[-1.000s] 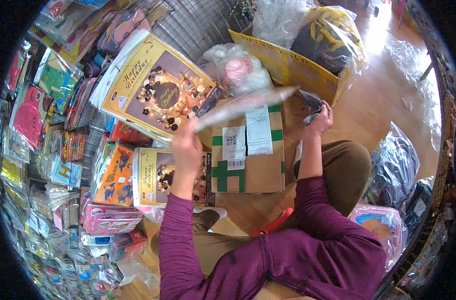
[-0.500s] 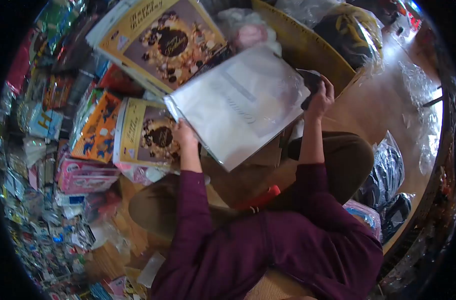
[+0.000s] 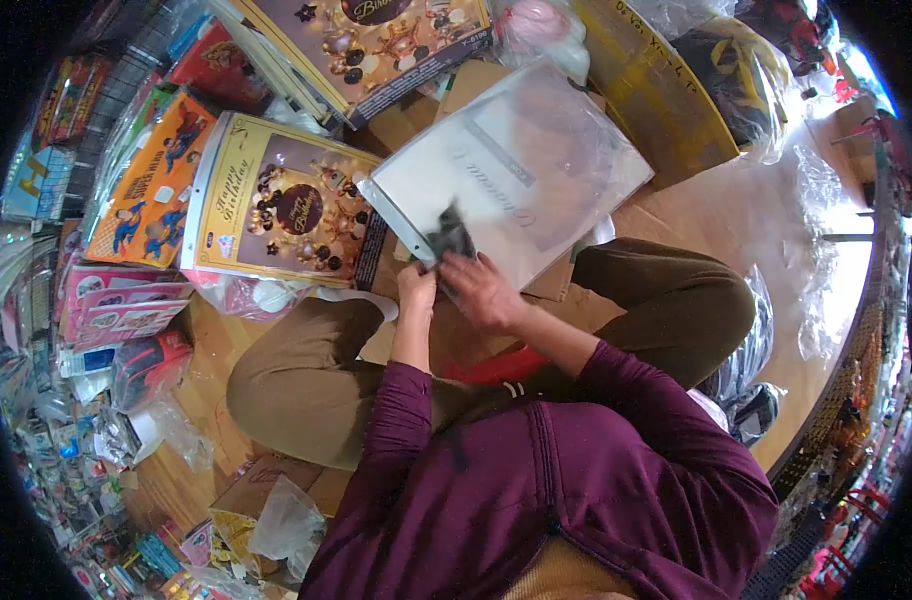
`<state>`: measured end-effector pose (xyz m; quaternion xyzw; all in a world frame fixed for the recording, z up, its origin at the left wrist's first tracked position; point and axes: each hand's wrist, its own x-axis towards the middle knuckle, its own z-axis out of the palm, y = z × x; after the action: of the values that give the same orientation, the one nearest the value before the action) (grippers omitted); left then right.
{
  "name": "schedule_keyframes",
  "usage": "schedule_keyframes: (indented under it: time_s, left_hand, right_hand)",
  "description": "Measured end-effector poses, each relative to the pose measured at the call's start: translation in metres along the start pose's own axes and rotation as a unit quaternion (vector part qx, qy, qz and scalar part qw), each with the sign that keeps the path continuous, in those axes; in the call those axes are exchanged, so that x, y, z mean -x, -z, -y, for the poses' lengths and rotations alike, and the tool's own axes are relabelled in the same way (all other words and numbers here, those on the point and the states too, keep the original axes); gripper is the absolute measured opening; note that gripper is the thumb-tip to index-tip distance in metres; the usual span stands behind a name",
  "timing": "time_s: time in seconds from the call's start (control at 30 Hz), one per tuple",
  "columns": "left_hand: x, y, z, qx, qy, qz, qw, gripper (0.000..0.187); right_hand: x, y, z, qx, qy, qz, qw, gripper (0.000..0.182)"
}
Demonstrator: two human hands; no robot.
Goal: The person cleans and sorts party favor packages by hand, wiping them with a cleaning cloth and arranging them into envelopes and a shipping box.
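1. Nearest us, a red object lies between our brown-trousered legs, low in front of our purple top.
2. Our left hand is closed at the near left edge of the clear plastic sleeve, fingers curled in; we cannot tell exactly how tightly it pinches.
3. Our right hand is partly open, fingers together and flattish, against a dark crumpled piece over that same edge.
4. The sleeve lies tilted across the cardboard box, which shows past its far left edge and near right edge. Its left corner is beside the right edge of the nearer Happy Birthday pack.
5. Its right corner reaches the yellow carton's near edge; we cannot tell whether they touch.
6. The farther Happy Birthday pack sits just off the far left edge.
7. Our open room is on the right: bare wooden floor between the yellow carton and loose clear wrapping.
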<state>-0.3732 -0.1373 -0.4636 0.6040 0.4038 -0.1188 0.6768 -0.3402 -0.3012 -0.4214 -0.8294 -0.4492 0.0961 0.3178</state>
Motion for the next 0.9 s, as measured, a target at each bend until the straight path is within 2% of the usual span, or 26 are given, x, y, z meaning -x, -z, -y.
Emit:
schedule_keyframes:
  time_s: [0.03, 0.07, 0.1, 0.13, 0.17, 0.2, 0.23, 0.27, 0.3, 0.33, 0.37, 0.43, 0.5, 0.53, 0.57, 0.6, 0.63, 0.7, 0.77, 0.83, 0.9]
  left_hand:
    - [0.001, -0.002, -0.002, -0.036, -0.060, -0.052, 0.996, 0.021]
    - [0.002, -0.005, -0.003, -0.071, -0.118, -0.104, 0.985, 0.023]
    - [0.004, -0.009, -0.004, -0.065, -0.115, -0.098, 0.986, 0.023]
    - [0.007, -0.012, -0.006, -0.027, -0.123, -0.104, 0.987, 0.019]
    - [0.008, -0.014, -0.007, 0.009, -0.129, -0.110, 0.985, 0.016]
    - [0.003, -0.011, -0.002, 0.046, -0.123, -0.101, 0.986, 0.017]
    - [0.003, -0.012, -0.001, 0.046, -0.120, -0.101, 0.987, 0.017]
    - [0.003, -0.013, -0.002, 0.049, -0.122, -0.111, 0.985, 0.017]
    - [0.003, -0.013, -0.004, 0.052, -0.127, -0.120, 0.983, 0.017]
    - [0.002, -0.012, -0.007, 0.051, -0.130, -0.119, 0.983, 0.017]
    - [0.002, -0.011, -0.008, 0.058, -0.115, -0.117, 0.985, 0.016]
    - [0.004, -0.013, -0.009, 0.069, -0.102, -0.113, 0.986, 0.016]
    - [0.007, -0.015, -0.011, 0.058, -0.105, -0.134, 0.984, 0.012]
    - [0.004, -0.014, -0.009, 0.039, -0.096, -0.135, 0.985, 0.012]
    - [0.004, -0.015, -0.010, 0.039, -0.097, -0.134, 0.985, 0.012]
    - [0.004, -0.015, -0.010, 0.036, -0.107, -0.134, 0.984, 0.013]
    - [0.006, -0.014, -0.009, 0.031, -0.117, -0.135, 0.983, 0.013]
    - [0.005, -0.009, -0.007, 0.014, -0.145, -0.149, 0.978, 0.015]
    - [0.009, -0.001, -0.009, -0.008, -0.172, -0.166, 0.971, 0.016]
    - [0.014, 0.000, -0.014, -0.113, -0.168, -0.176, 0.963, 0.018]
    - [0.009, 0.001, -0.005, -0.084, -0.178, -0.182, 0.963, 0.017]
  right_hand:
    - [0.002, -0.001, 0.001, 0.005, -0.005, 0.004, 1.000, 0.053]
    - [0.005, -0.001, 0.001, 0.066, -0.015, 0.038, 0.997, 0.054]
    - [0.006, 0.000, -0.001, 0.127, -0.023, 0.071, 0.989, 0.056]
    - [0.002, -0.003, -0.013, 0.167, -0.077, 0.097, 0.978, 0.058]
    - [-0.001, -0.007, -0.035, 0.241, -0.126, 0.068, 0.960, 0.057]
    - [0.005, -0.012, -0.076, 0.387, -0.167, 0.037, 0.906, 0.056]
    - [0.006, 0.009, -0.105, 0.370, -0.216, -0.006, 0.904, 0.057]
    - [-0.001, 0.051, -0.107, 0.419, -0.284, 0.017, 0.862, 0.057]
    - [0.016, 0.054, -0.159, 0.416, -0.265, -0.100, 0.864, 0.056]
    - [0.011, 0.091, -0.154, 0.400, -0.319, -0.096, 0.854, 0.056]
    - [0.014, 0.106, -0.172, 0.398, -0.335, -0.137, 0.843, 0.055]
    - [0.013, 0.106, -0.188, 0.358, -0.381, -0.165, 0.836, 0.054]
    - [0.002, 0.087, -0.154, 0.374, -0.274, -0.188, 0.866, 0.056]
    - [-0.010, 0.069, -0.149, 0.266, -0.285, -0.101, 0.915, 0.050]
    - [-0.012, 0.028, -0.126, 0.315, -0.128, -0.201, 0.918, 0.051]
    - [-0.022, -0.010, -0.103, 0.278, -0.124, -0.095, 0.948, 0.053]
    - [-0.030, -0.012, -0.046, 0.198, -0.117, -0.039, 0.972, 0.055]
    - [-0.044, -0.010, -0.013, 0.157, -0.032, 0.017, 0.987, 0.056]
    - [-0.066, -0.009, -0.026, 0.171, -0.006, 0.030, 0.985, 0.056]
    - [-0.098, 0.003, -0.049, 0.256, 0.023, 0.041, 0.965, 0.058]
    - [-0.129, 0.028, -0.079, 0.322, -0.024, 0.030, 0.946, 0.057]
